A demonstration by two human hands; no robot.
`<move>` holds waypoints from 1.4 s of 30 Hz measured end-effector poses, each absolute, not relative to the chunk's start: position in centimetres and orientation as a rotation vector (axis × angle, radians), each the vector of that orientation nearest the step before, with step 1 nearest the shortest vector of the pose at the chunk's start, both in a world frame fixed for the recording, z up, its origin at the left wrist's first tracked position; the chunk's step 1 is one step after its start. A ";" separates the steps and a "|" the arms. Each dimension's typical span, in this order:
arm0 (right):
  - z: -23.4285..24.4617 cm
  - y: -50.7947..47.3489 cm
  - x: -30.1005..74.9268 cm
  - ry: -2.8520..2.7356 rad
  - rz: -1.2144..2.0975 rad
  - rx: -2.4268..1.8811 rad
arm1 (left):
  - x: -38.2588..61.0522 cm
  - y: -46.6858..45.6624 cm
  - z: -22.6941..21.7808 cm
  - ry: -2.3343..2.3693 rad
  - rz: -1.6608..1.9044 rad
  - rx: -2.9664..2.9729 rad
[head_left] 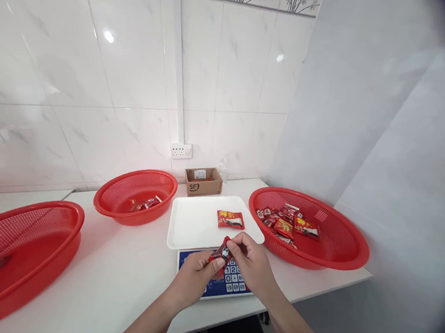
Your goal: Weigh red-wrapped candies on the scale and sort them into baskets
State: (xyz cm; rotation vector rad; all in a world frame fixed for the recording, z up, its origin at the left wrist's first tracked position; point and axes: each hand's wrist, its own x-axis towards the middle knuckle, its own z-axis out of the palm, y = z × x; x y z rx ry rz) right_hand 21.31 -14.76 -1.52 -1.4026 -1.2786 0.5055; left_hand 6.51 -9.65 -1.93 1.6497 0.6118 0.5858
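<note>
Between my two hands is a small dark-red snack packet (222, 255), held above the keypad of a weighing scale (212, 288). My left hand (196, 276) is closed on the packet's left side, thumb on top. My right hand (251, 261) pinches its upper right end. On the scale's white tray (192, 223) lies a red snack packet (230, 219) with yellow lettering, just beyond my right hand. To the right, a red plastic basket (340, 244) holds several red packets (285, 227).
A second red basket (134, 179) at the back left contains a few packets, and another red basket (64, 240) stands at the far left. Behind the scale sit a cardboard box (204, 188) and a clear plastic item (223, 170). The white table (127, 276) meets a tiled wall.
</note>
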 end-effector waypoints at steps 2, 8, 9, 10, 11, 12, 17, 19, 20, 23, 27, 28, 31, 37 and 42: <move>-1.7 -14.7 21.1 -1.266 0.532 -1.413 | 6.2 -9.6 -2.4 0.629 0.578 1.646; -1.7 -14.2 20.9 -1.301 0.601 -1.440 | 5.4 -9.4 -2.7 0.620 0.647 1.608; -1.6 -14.0 20.7 -1.318 0.601 -1.434 | 5.3 -9.3 -2.7 0.598 0.672 1.579; -1.5 -13.9 20.5 -1.336 0.598 -1.425 | 5.3 -9.2 -2.6 0.578 0.693 1.554; -1.4 -13.7 20.3 -1.352 0.592 -1.415 | 5.2 -9.1 -2.5 0.564 0.706 1.538; -1.3 -13.5 20.1 -1.367 0.582 -1.409 | 5.2 -8.9 -2.4 0.558 0.715 1.535; -1.1 -12.6 21.2 -1.451 0.488 -1.487 | 5.1 -6.8 -1.9 0.582 0.738 1.591; -1.3 -12.2 22.8 -1.484 0.427 -1.591 | 5.0 -5.2 -1.4 0.626 0.729 1.646; -1.4 -12.0 23.7 -1.515 0.372 -1.659 | 5.0 -4.4 -1.2 0.670 0.716 1.693; -1.9 -11.2 26.5 -1.611 0.185 -1.835 | 5.3 -1.8 -0.7 0.837 0.670 1.843; -2.4 -9.8 28.6 -1.631 0.129 -1.923 | 6.4 0.8 -0.7 0.917 0.613 1.982; -2.6 -9.5 28.8 -1.640 0.129 -1.937 | 6.7 1.2 -0.7 0.914 0.594 2.020; -3.0 -8.5 29.0 -1.687 0.151 -1.962 | 7.5 2.3 -1.1 0.895 0.543 2.136; -2.3 -7.5 28.3 -1.797 0.153 -2.054 | 8.0 3.8 -1.6 1.019 0.487 2.347; -0.8 -7.5 27.7 -1.911 0.305 -1.866 | 8.0 3.2 -1.0 1.021 0.515 2.465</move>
